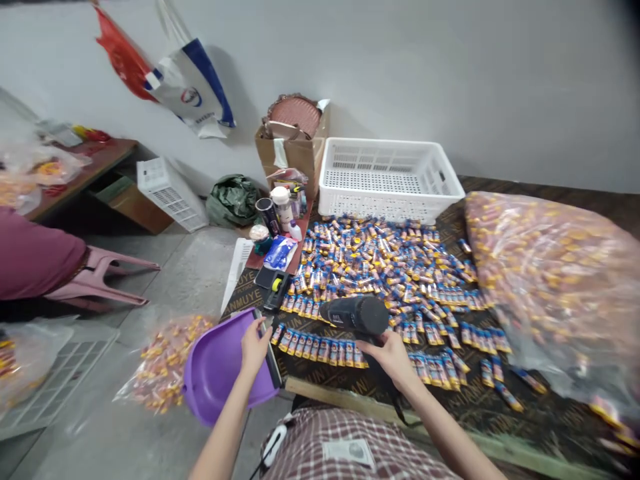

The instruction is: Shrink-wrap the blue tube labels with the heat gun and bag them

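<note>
My left hand (pixel 255 348) is closed on the dark-lipped edge of a purple dustpan (pixel 207 363), which hangs beside the table's left front corner. Held in my right hand (pixel 391 360) is a black hair dryer (pixel 355 315), its thick barrel lying level above the table; my fingers hide part of its handle. Just below the barrel runs a neat row of small blue-and-yellow wrapped tubes (pixel 320 349). Behind it, many more such tubes (pixel 380 257) lie in a loose heap, with short lined-up groups at the right.
A white plastic crate (pixel 390 207) stands at the back, and a large clear bag of tubes (pixel 555 267) fills the right side. Bottles (pixel 283 207) and a tape dispenser (pixel 277 287) sit at the left. A bag of tubes (pixel 173 360) rests on the floor; a person (pixel 37 257) sits far left.
</note>
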`<action>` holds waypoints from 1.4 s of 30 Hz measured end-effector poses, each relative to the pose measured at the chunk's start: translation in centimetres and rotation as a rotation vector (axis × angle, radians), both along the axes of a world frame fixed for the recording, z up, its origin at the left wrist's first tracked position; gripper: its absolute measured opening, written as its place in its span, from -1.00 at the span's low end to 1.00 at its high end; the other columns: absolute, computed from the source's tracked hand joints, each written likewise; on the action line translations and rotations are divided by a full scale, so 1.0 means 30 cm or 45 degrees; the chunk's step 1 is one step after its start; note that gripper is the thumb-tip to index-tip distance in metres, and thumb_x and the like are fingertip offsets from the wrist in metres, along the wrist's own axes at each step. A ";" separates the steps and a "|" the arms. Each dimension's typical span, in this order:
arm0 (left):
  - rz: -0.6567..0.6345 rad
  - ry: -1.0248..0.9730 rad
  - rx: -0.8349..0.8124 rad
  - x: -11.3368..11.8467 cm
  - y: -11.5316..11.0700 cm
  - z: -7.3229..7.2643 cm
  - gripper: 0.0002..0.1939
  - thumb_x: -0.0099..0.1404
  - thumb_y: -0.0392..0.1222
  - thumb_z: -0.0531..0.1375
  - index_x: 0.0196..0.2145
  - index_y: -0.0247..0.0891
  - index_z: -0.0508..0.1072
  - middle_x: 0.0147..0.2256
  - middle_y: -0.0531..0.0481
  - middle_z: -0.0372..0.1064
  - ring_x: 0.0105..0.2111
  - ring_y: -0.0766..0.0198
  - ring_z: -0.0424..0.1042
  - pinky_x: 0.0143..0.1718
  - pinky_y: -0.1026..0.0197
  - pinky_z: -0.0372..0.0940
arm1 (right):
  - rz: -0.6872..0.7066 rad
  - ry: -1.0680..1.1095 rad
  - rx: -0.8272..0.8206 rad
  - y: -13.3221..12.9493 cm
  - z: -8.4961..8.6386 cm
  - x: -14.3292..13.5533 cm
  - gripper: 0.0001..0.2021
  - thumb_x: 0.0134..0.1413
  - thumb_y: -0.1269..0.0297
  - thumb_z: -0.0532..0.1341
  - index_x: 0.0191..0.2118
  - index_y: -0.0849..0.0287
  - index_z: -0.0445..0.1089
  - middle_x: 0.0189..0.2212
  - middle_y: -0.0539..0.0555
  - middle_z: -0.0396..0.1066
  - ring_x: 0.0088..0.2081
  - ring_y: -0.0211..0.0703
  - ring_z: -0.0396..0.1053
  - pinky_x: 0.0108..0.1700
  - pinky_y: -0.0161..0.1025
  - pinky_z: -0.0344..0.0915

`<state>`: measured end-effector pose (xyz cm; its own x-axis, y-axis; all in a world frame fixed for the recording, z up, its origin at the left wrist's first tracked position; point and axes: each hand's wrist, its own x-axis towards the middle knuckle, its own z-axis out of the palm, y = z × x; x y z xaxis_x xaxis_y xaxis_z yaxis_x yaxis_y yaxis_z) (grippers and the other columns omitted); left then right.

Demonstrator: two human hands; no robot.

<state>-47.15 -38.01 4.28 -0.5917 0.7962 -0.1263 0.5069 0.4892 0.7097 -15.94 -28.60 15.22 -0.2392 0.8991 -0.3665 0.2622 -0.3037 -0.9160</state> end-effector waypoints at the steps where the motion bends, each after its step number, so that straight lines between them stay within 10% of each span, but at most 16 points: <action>1: -0.094 0.040 -0.011 0.024 0.036 -0.001 -0.68 0.12 -0.14 0.12 -0.16 -0.30 0.40 -0.21 -0.16 0.44 -0.19 0.09 0.43 -0.13 0.05 0.31 | -0.048 -0.038 -0.009 -0.012 0.020 0.054 -0.69 -0.30 0.23 0.35 -0.34 0.29 0.51 -0.35 0.16 0.53 -0.27 0.05 0.44 -0.15 -0.08 0.31; 8: -0.872 0.113 0.076 0.350 0.359 -0.003 -0.70 0.18 -0.24 0.10 -0.12 -0.19 0.42 -0.08 -0.11 0.39 -0.03 0.15 0.33 0.04 0.08 0.18 | -0.537 -0.250 -0.116 -0.115 0.125 0.399 -0.60 -0.39 0.16 0.39 -0.33 0.32 0.53 -0.31 0.22 0.52 -0.30 0.09 0.44 -0.21 -0.07 0.35; 14: -1.800 0.383 0.306 0.590 0.476 -0.112 -0.46 0.24 -0.02 0.08 0.16 -0.03 0.13 0.23 -0.05 -0.02 0.26 0.13 -0.18 0.21 -0.15 -0.28 | -0.849 -0.230 -0.229 -0.169 0.160 0.481 -0.59 -0.46 0.14 0.42 -0.38 0.31 0.53 -0.36 0.20 0.53 -0.37 0.05 0.46 -0.34 -0.18 0.40; 17: -1.974 0.459 0.306 0.613 0.553 -0.172 -0.47 0.27 -0.05 0.04 0.18 0.01 0.08 0.23 -0.03 -0.01 0.26 0.13 -0.19 0.20 -0.19 -0.32 | -0.859 -0.203 -0.295 -0.196 0.158 0.496 -0.58 -0.44 0.15 0.42 -0.35 0.30 0.53 -0.33 0.20 0.53 -0.32 0.06 0.46 -0.31 -0.19 0.40; 26: -1.327 0.537 0.229 0.650 0.785 -0.040 -0.50 0.29 -0.06 -0.01 0.18 -0.10 0.12 0.27 -0.09 -0.14 0.27 0.04 -0.30 0.20 -0.20 -0.44 | -0.805 -0.149 -0.319 -0.204 0.099 0.479 -0.59 -0.42 0.14 0.42 -0.36 0.30 0.52 -0.36 0.19 0.53 -0.37 0.03 0.46 -0.37 -0.21 0.39; 31: -0.964 0.471 0.216 0.570 0.640 0.020 -0.63 0.30 -0.20 -0.06 0.02 -0.19 0.31 0.21 -0.16 0.01 0.24 0.08 -0.12 0.21 -0.16 -0.31 | -0.671 -0.056 -0.233 -0.132 0.044 0.396 -0.61 -0.39 0.16 0.41 -0.34 0.28 0.52 -0.32 0.20 0.53 -0.30 0.04 0.46 -0.23 -0.15 0.37; 42: -0.353 0.345 0.128 0.206 0.228 -0.016 -0.68 0.23 -0.23 -0.03 -0.11 -0.24 0.41 0.02 -0.21 0.25 0.09 0.06 0.17 0.11 -0.07 0.05 | -0.329 0.016 -0.207 -0.056 0.024 0.244 -0.62 -0.37 0.16 0.40 -0.35 0.29 0.52 -0.31 0.20 0.53 -0.28 0.07 0.45 -0.19 -0.09 0.33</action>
